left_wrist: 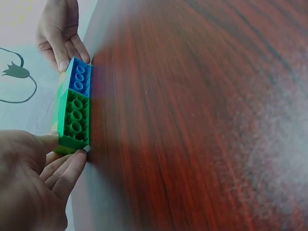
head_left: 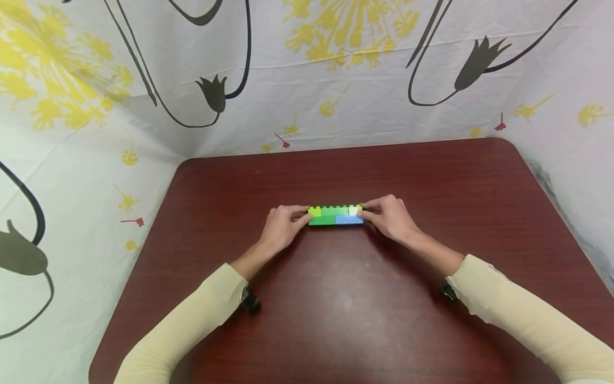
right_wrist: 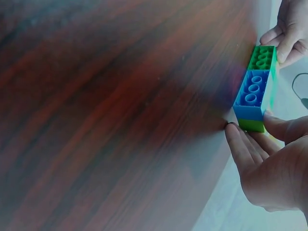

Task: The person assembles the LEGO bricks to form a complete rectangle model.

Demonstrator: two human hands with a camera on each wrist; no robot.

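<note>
A two-layer bar of toy building bricks (head_left: 334, 212) is held level between both hands, studs facing up. Its lower layer joins a green brick (head_left: 322, 220) on the left to a blue brick (head_left: 348, 220) on the right. Lime, green and pale bricks form the upper layer. My left hand (head_left: 281, 226) pinches the left end between thumb and fingers. At the right end, my right hand (head_left: 393, 217) pinches it the same way. Hollow undersides with round tubes show on the green brick (left_wrist: 77, 115) in the left wrist view and on the blue brick (right_wrist: 252, 91) in the right wrist view.
A dark red wood-grain table (head_left: 345, 298) with rounded corners lies under the hands. Behind and beside it hangs a white cloth (head_left: 374, 101) with yellow, grey and red flower prints. Dark wrist cameras are strapped under both light sleeves (head_left: 192, 314).
</note>
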